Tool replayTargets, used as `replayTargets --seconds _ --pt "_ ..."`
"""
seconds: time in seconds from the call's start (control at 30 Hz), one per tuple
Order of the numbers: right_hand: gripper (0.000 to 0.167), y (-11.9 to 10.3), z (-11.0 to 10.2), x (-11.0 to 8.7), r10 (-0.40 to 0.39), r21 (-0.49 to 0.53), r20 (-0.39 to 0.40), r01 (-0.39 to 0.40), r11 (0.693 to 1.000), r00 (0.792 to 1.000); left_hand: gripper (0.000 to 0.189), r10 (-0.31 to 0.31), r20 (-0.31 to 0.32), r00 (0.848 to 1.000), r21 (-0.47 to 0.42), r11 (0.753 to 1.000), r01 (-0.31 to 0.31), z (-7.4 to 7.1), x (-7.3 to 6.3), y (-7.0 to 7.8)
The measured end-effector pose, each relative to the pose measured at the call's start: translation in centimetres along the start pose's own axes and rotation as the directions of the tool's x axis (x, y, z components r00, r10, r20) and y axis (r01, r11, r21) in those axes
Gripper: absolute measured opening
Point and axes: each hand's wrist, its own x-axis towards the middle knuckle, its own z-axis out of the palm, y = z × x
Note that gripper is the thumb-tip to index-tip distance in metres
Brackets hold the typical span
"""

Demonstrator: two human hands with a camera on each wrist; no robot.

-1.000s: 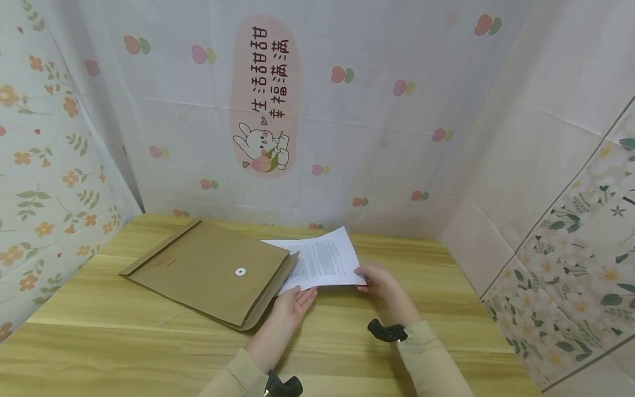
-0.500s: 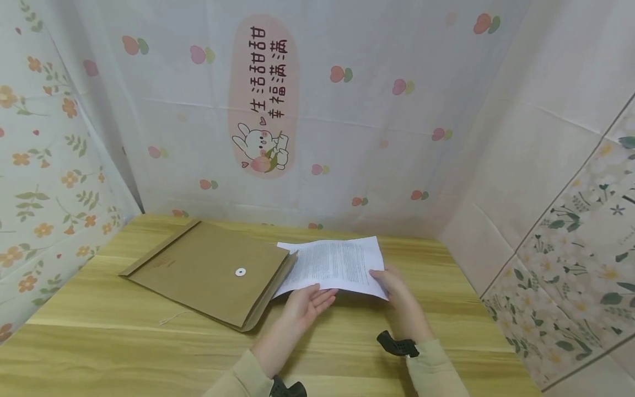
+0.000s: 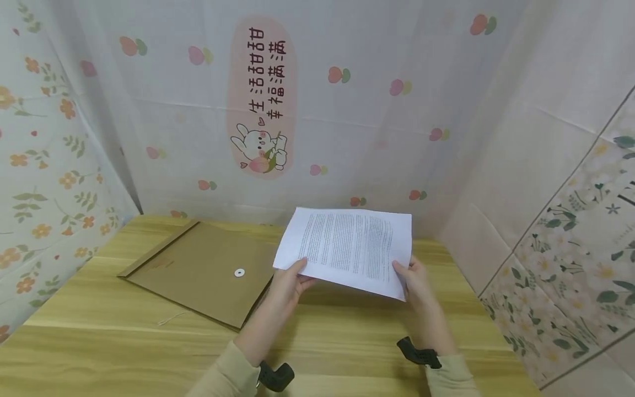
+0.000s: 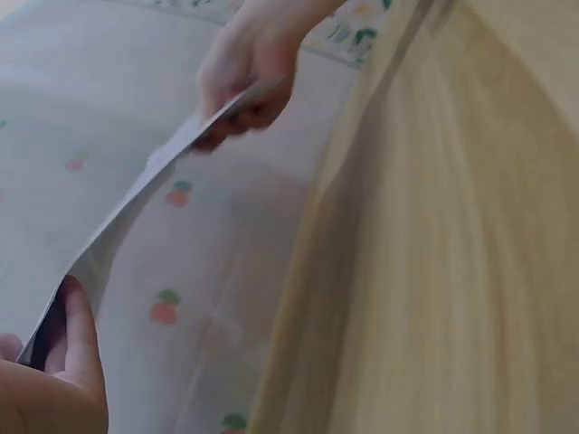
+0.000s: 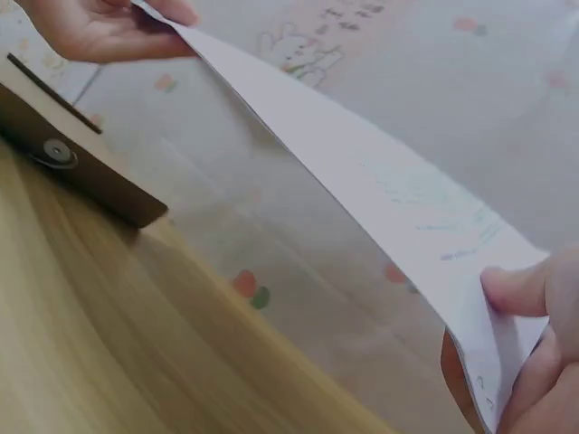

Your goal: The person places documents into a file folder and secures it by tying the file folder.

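Note:
A white printed sheet of paper point(image 3: 349, 248) is held up above the wooden table point(image 3: 124, 336), tilted toward the camera. My left hand point(image 3: 288, 281) pinches its lower left edge, thumb on top. My right hand point(image 3: 414, 278) pinches its lower right corner. In the left wrist view the paper point(image 4: 136, 203) runs edge-on from my left hand point(image 4: 45, 380) up to my right hand point(image 4: 249, 81). In the right wrist view the paper point(image 5: 362, 181) stretches from my right hand point(image 5: 520, 353) to my left hand point(image 5: 99, 27). A brown envelope point(image 3: 198, 270) with a white button clasp point(image 3: 240, 272) lies flat to the left.
Patterned cloth walls point(image 3: 347, 110) close in the table at the back and on both sides. A thin string point(image 3: 171, 318) lies on the table in front of the envelope. The envelope point(image 5: 63, 158) also shows in the right wrist view.
The paper has come fully out of the envelope, moved right and been lifted up off the table. Both hands rose with it and now hold its lower corners.

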Motion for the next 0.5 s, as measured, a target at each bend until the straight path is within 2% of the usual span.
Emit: replayTargets --seconds 0.13,0.23,0.37,0.5 --pt "0.032 -0.6 -1.0 -0.6 -0.066 0.019 0.024 0.066 0.998 0.998 0.039 0.043 -0.023 0.999 0.001 0.999 -0.043 -0.6 0.2 1.4" --pt "0.023 -1.0 -1.4 -1.0 -0.105 0.014 0.036 0.104 0.994 0.994 0.041 0.073 -0.024 0.997 0.048 0.996 -0.072 -0.9 0.2 2.1" --pt "0.022 -1.2 -1.6 -1.3 -0.152 0.028 0.051 0.15 0.988 0.987 0.041 0.097 0.002 0.995 0.112 0.989 -0.097 -1.4 0.1 2.4" --pt "0.024 -1.5 -1.5 -1.6 -0.158 0.086 0.055 0.153 0.985 0.986 0.039 0.104 0.022 0.994 0.168 0.98 -0.106 -2.2 0.0 2.6"
